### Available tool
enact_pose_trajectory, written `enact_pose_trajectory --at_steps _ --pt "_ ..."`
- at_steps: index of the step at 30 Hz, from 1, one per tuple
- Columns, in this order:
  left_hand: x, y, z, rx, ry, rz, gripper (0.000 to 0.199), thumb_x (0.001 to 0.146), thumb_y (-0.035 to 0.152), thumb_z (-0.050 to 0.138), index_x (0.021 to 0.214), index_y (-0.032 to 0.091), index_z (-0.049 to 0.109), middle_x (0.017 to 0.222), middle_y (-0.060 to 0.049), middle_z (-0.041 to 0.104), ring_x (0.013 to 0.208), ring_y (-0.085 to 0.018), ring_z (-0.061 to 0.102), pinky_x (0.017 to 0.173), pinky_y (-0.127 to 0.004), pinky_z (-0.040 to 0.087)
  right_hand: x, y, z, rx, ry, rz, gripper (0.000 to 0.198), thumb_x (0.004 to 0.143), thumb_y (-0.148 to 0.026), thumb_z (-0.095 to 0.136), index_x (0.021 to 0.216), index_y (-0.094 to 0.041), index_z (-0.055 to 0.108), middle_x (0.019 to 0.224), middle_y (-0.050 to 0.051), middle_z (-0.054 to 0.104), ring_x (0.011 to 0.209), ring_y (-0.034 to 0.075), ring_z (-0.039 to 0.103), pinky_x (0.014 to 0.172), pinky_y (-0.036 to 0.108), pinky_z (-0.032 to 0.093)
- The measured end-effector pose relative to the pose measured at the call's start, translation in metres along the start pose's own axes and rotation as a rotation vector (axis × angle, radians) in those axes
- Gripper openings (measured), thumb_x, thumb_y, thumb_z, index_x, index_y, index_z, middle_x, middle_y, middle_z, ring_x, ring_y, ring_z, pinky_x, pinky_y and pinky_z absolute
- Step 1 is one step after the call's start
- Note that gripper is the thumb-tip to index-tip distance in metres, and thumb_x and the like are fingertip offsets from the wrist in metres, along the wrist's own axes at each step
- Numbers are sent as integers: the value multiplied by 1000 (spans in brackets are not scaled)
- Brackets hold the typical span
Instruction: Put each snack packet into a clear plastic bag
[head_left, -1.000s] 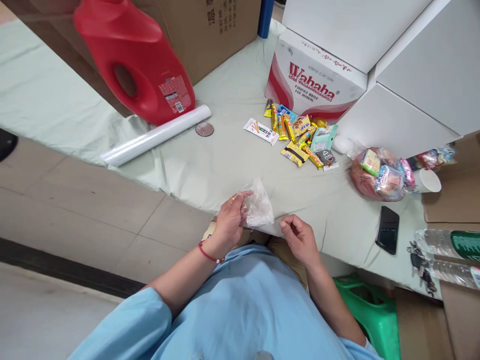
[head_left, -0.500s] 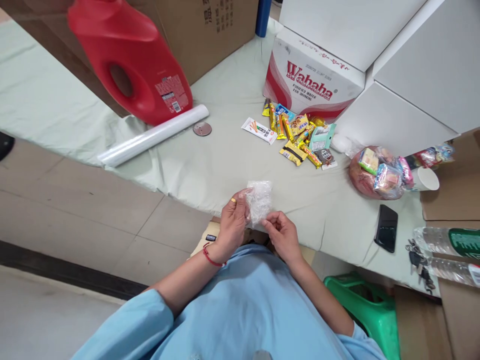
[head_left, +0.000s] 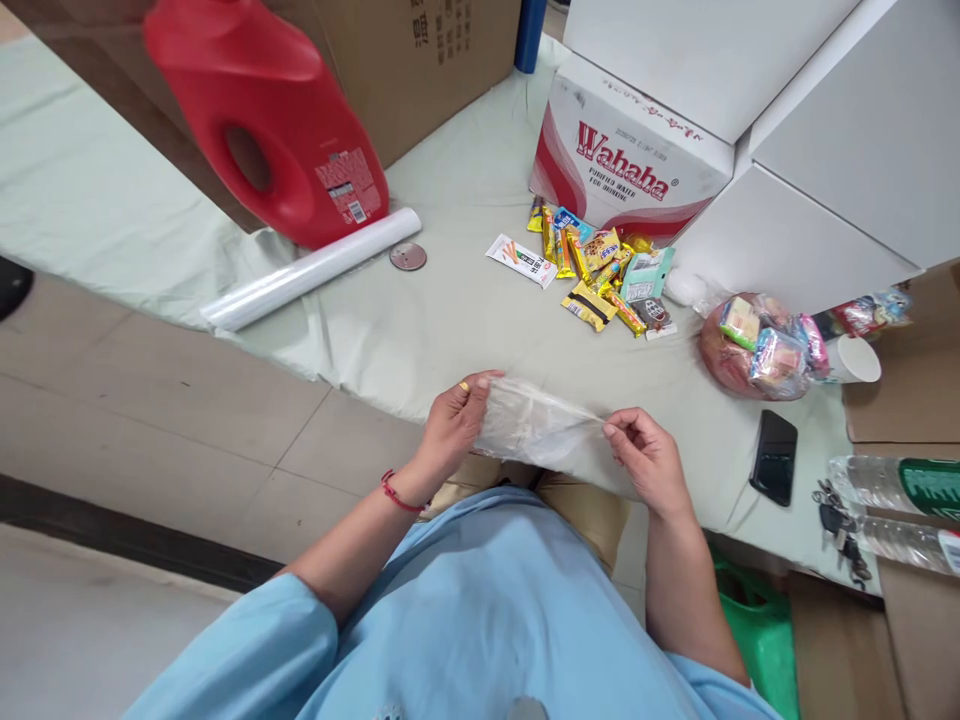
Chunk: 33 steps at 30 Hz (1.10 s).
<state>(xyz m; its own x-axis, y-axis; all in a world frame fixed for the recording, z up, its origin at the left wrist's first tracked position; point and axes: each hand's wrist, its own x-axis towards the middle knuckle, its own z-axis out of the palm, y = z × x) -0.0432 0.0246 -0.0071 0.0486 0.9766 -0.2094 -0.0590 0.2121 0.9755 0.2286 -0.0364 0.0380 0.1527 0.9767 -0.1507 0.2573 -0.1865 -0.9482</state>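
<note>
A thin clear plastic sheet or bag (head_left: 536, 420) is stretched between my two hands at the front edge of the table; I cannot tell which of the two it is. My left hand (head_left: 457, 415) is closed on its left end, thumb against the fingers. At the other end, my right hand (head_left: 646, 455) pinches a gathered corner between thumb and fingertips. Beyond the plastic lies a pile of small wrapped snacks (head_left: 592, 265), with a white snack packet (head_left: 521, 261) at its left side.
A clear plastic roll (head_left: 315, 268) and a round metal disc (head_left: 408, 257) lie by a red jug (head_left: 281, 140). Behind the snacks stands a Wahaha carton (head_left: 630, 150). Rightward are a filled bowl (head_left: 724, 365), paper cup (head_left: 857, 360), phone (head_left: 774, 457), keys (head_left: 840, 530) and bottles (head_left: 874, 482).
The folded plastic has been opened out sideways. My right hand has moved right, pulling its corner, while my left hand has shifted slightly left.
</note>
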Motion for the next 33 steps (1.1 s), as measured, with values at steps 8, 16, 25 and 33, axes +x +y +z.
enact_pose_trajectory --at_steps 8,16,25,33 --pt "-4 4 2 -112 -124 -106 68 87 81 63 99 15 75 55 9 29 48 -8 24 46 -23 20 -7 -6 -19 110 40 -98 24 90 -44 81 92 -23 70 71 -2 60 57 11 50 53 25 41" --pt "-6 12 6 -522 -339 -524 64 92 72 63 95 9 76 54 10 27 43 -5 16 39 -19 14 -9 5 0 352 58 -85 25 88 -38 83 106 -27 70 103 4 72 75 14 59 69 30 53" --pt "-7 17 11 -716 -215 -657 54 109 52 43 106 8 74 50 10 31 38 -6 17 35 -17 19 -17 28 38 263 -175 52 76 76 -41 93 142 -32 56 111 3 70 87 18 66 75 30 57" --pt "-4 14 -12 -503 -406 -692 54 103 57 55 108 7 75 53 10 29 41 -6 16 35 -17 18 0 26 12 -229 -56 -203 19 99 -40 66 104 -24 75 95 4 75 84 19 67 78 32 54"
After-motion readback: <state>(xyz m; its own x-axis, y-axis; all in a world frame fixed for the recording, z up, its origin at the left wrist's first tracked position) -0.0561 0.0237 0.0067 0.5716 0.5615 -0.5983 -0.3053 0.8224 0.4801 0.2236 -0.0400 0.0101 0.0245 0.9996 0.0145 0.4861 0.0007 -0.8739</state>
